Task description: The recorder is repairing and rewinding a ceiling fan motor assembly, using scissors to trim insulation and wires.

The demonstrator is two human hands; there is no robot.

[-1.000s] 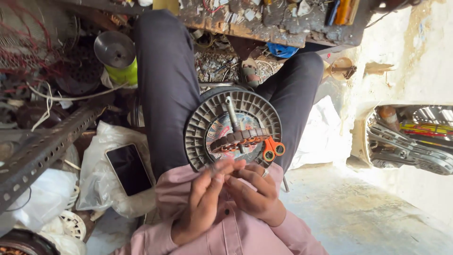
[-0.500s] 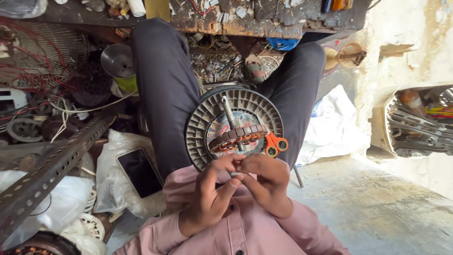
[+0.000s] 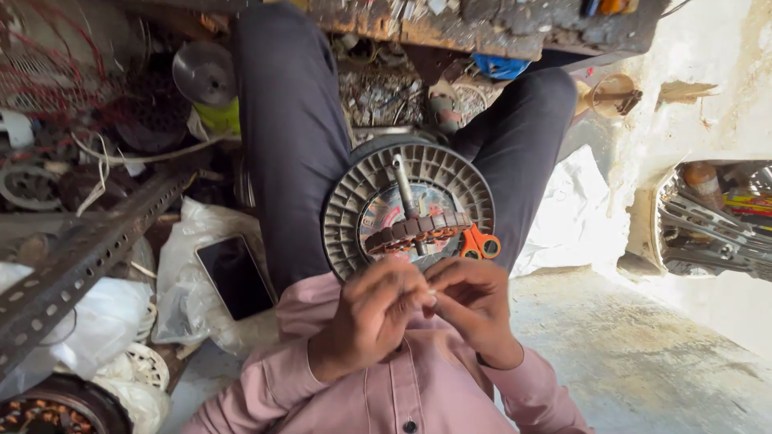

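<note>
A cluttered workshop floor of grey concrete [image 3: 643, 354] fills the head view, with a cracked pale wall [image 3: 708, 88] on one side and a rusty, littered bench edge [image 3: 450, 28] along the top.

The person sits with dark-trousered legs spread, and between the knees rests a round grey fan motor housing [image 3: 346, 201] with radial ribs, lying face up. From its centre a metal shaft [image 3: 404, 189] sticks out, its long axis running from near the lap up and away toward the bench, slightly tilted. Across the lower part of the housing a row of copper-coloured winding coils [image 3: 418, 231] shows in a slanted band. Orange-handled scissors [image 3: 480, 243] lie at the housing's edge, just beside the right hand.

Both hands are held together in front of the pink shirt, just below the housing. The left hand [image 3: 366, 321] and the right hand [image 3: 474, 309] meet at their fingertips, the fingers curled and pinched on something small and pale [image 3: 432, 296] between them; what it is cannot be told.

Beside the left leg a dark phone [image 3: 235, 277] lies screen up on a white plastic bag [image 3: 181, 265]. A perforated metal angle bar [image 3: 80, 257] crosses the junk further out, and a shiny metal disc [image 3: 203, 72] sits near the left knee.
</note>
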